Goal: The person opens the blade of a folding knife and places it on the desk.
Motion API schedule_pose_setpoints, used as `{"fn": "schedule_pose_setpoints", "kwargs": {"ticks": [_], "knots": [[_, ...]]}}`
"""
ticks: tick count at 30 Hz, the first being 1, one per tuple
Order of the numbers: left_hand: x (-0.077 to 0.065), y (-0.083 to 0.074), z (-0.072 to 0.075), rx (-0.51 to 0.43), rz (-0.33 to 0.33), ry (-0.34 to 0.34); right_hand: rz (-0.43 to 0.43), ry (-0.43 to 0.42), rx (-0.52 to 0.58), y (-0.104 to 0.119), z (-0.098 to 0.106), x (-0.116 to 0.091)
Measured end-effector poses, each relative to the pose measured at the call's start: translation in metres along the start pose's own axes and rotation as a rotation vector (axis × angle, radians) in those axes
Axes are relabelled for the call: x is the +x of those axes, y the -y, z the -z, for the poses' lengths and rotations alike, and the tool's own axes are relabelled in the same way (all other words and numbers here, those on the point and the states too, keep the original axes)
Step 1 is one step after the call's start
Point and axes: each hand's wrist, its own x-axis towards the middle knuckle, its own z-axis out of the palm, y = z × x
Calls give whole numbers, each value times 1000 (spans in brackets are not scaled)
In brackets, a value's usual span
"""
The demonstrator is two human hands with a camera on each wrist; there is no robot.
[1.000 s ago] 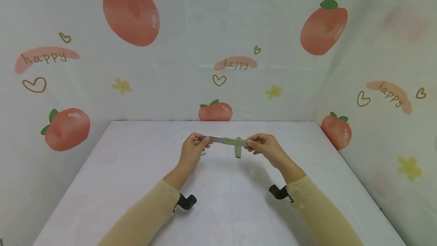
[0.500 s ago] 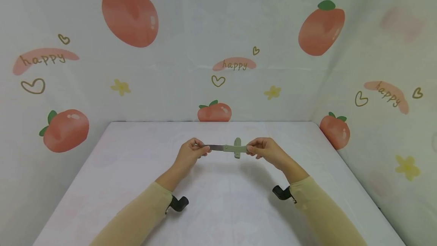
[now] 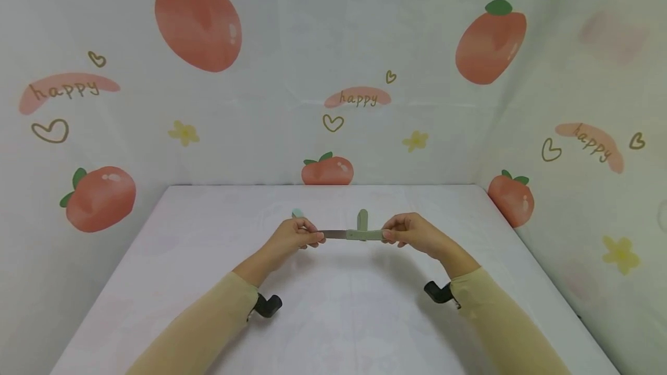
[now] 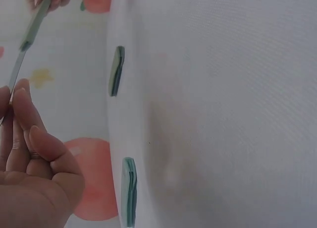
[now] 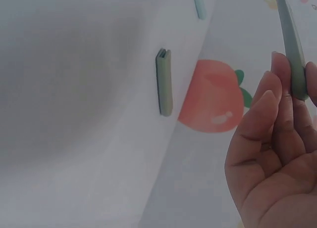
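At far left, a printed tomato [image 3: 101,199] marks the white backdrop [image 3: 250,103]. Next is the left sleeve [image 3: 193,323], buff in colour, with a black wrist camera [image 3: 268,305] at its cuff. The left hand [image 3: 292,235] has its thumb and fingers pinched on the blade of the unfolded knife [image 3: 359,235]. Beyond this hand, a teal slotted piece [image 4: 129,192] lies on the worktop [image 3: 333,317]; in the head view the hand partly hides it.

The knife is held level between both hands, raised above the worktop, blade to the left and green handle [image 3: 369,236] to the right. On its far side a green slotted piece [image 3: 362,220] lies on the worktop, pointing away, its near part crossed by the handle in the head view and well apart from the teal one.

The right hand [image 3: 414,233] pinches the handle's end between thumb and fingers. Rightmost is the right sleeve [image 3: 505,317], with a second black camera [image 3: 439,292].
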Motion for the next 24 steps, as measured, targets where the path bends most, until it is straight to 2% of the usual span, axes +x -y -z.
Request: {"fn": "schedule_pose_setpoints", "kwargs": {"ticks": [12,19,24], "knots": [[9,3,-3,98,55,117,-52,22,26,-10,6,-3],[17,-1,-6,191,49,73,-87,38,42,-27,14,-9],[22,-4,-7,204,65,47,-131,48,46,-38,19,-13]]}}
